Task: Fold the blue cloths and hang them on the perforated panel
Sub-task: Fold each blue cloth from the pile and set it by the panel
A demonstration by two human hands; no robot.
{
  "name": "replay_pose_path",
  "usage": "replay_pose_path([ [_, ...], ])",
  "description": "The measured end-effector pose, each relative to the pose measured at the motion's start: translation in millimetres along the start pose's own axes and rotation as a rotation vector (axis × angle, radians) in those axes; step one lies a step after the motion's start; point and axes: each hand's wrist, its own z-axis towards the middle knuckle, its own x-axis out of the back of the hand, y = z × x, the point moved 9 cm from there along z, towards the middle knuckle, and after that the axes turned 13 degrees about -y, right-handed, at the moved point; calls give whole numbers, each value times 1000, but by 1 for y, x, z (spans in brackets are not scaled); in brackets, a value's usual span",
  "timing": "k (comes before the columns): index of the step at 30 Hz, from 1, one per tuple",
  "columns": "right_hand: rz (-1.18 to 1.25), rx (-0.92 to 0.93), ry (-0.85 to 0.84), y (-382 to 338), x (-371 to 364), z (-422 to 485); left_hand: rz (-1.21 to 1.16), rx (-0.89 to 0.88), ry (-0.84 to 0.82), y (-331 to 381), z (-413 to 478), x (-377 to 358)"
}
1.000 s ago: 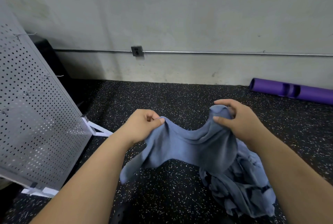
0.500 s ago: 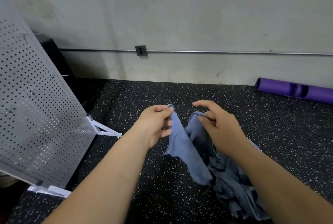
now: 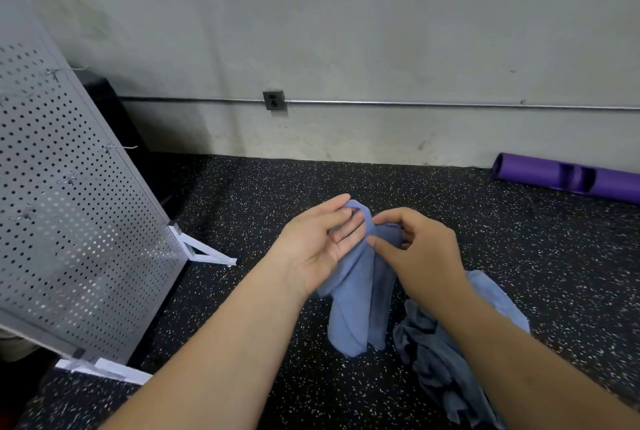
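A blue cloth (image 3: 360,294) hangs doubled over in front of me, its lower end just above the speckled floor. My left hand (image 3: 320,242) holds its top edge, thumb over the fabric and fingers fairly straight behind it. My right hand (image 3: 415,249) pinches the same top fold from the right, touching the left hand's fingertips. A heap of more blue cloths (image 3: 450,370) lies on the floor under my right forearm. The grey perforated panel (image 3: 69,222) leans on white feet at the left, with several small wire hooks sticking out of it.
A concrete wall with a metal conduit (image 3: 450,104) and an outlet box (image 3: 274,100) closes the back. A purple roller (image 3: 568,177) lies at the wall on the right. A dark object (image 3: 114,111) stands behind the panel. Black rubber flooring spreads between me and the wall.
My hands came together from wide apart, bringing the two top corners of the cloth into one fold. The cloth now hangs narrow and doubled instead of spread.
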Motion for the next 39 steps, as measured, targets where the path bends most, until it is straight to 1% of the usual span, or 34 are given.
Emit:
replay_pose_path([
  [2,38,-19,67,4,6,1,100,-47,-46,5,-3,-8],
  [4,85,-41,115,8,12,3,275,-98,-75,10,-6,-13],
  [5,127,-56,133,10,15,4,429,-127,-79,12,-6,-13],
  [7,243,-80,174,14,21,5,842,-167,-77,15,-5,-11],
  [9,357,-96,214,18,27,6,1187,-148,-116,6,-2,-10],
  [11,429,-123,230,23,30,6,1453,-104,-120,-6,-1,-7],
  [13,441,-140,256,28,37,6,1631,-119,-72,-6,-1,-4],
  [15,412,-164,288,36,45,5,1640,-144,-14,3,1,1],
  [16,392,-182,299,41,49,4,1561,-141,-3,8,3,5],
  [18,305,-228,291,51,56,4,1281,-119,-22,14,8,11],
  [20,154,-258,216,59,57,7,1078,-120,-12,18,8,13],
  [22,36,-259,138,61,56,10,1000,-140,28,21,5,13],
  [24,-36,-247,102,58,56,11,945,-154,62,24,4,14],
  [28,-141,-234,125,49,58,12,907,-147,108,25,5,17],
  [30,-212,-248,162,47,62,10,938,-184,195,31,4,24],
  [32,-240,-300,221,52,71,5,986,-237,300,39,1,33],
  [35,-248,-336,324,54,85,-1,1023,-286,373,46,-2,43],
  [37,-208,-307,368,49,88,-2,1035,-281,351,47,-3,42],
  [39,-137,-239,325,39,79,3,989,-238,259,40,2,36],
])
